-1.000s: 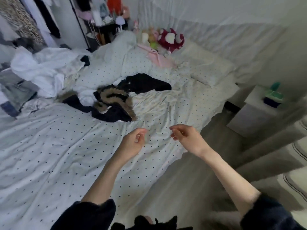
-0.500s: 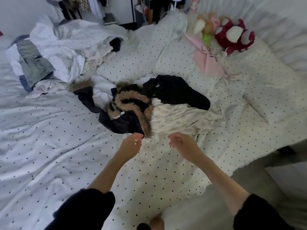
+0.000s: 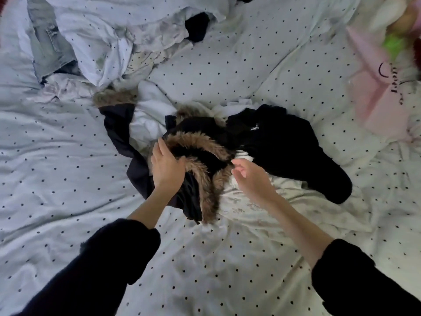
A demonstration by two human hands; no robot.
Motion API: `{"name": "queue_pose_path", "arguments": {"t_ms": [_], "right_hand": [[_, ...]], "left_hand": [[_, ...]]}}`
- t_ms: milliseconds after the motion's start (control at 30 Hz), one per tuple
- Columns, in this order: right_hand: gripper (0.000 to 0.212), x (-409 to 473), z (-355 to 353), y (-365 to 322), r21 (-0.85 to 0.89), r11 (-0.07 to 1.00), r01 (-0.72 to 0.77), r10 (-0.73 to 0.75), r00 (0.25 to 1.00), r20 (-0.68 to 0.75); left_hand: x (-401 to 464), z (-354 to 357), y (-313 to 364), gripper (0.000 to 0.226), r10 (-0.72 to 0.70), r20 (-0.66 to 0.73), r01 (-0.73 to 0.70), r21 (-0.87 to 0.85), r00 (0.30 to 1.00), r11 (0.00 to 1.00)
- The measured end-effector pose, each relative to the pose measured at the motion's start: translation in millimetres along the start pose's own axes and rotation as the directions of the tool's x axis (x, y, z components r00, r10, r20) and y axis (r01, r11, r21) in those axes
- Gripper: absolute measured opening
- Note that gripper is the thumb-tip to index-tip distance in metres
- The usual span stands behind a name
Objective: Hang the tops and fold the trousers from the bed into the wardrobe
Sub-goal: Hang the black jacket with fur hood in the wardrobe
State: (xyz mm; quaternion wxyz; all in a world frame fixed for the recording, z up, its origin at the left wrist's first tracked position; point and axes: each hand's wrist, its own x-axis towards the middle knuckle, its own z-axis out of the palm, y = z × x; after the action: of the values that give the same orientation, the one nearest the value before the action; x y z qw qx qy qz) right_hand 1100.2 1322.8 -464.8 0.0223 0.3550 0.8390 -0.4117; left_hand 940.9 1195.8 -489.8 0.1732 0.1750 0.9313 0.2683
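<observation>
A dark jacket with a brown fur-trimmed hood [image 3: 205, 144] lies crumpled in the middle of the dotted bed sheet [image 3: 68, 179]. My left hand [image 3: 167, 166] rests on the left part of the fur trim, fingers spread over it. Just right of the fur's end my right hand [image 3: 250, 179] hovers with loosely curled fingers and holds nothing. A black garment [image 3: 287, 147] lies to the right of the jacket, and a pale printed garment [image 3: 262, 204] lies under both. Pale jeans [image 3: 45, 49] and a heap of white clothes [image 3: 109, 30] lie at the back left.
A pink bag with black lettering [image 3: 376, 87] and soft toys [image 3: 396, 21] lie at the back right of the bed. Another strip of brown fur [image 3: 114, 99] shows at the jacket's far left end. The wardrobe is out of view.
The view has come closer and tilted down onto the bed. Both hands moved forward from above the bare sheet to the jacket; my left hand now lies on the fur trim.
</observation>
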Motion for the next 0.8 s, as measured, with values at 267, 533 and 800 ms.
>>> {"name": "queue_pose_path", "arguments": {"t_ms": [267, 533, 800], "right_hand": [[0.062, 67, 1, -24, -0.071, 0.975, 0.208, -0.212, 0.976, -0.052], [0.016, 44, -34, -95, -0.225, 0.805, 0.549, -0.587, 0.793, -0.164], [0.057, -36, -98, -164, -0.319, 0.729, 0.606, -0.667, 0.734, -0.129]], "left_hand": [[5, -17, 17, 0.024, 0.059, -0.144, -0.087, -0.198, 0.988, 0.976], [-29, -103, 62, 0.025, 0.313, -0.245, -0.35, -0.125, 0.918, 0.928], [-96, -200, 124, 0.018, 0.385, -0.312, -0.442, -0.139, 0.869, 0.886]]}}
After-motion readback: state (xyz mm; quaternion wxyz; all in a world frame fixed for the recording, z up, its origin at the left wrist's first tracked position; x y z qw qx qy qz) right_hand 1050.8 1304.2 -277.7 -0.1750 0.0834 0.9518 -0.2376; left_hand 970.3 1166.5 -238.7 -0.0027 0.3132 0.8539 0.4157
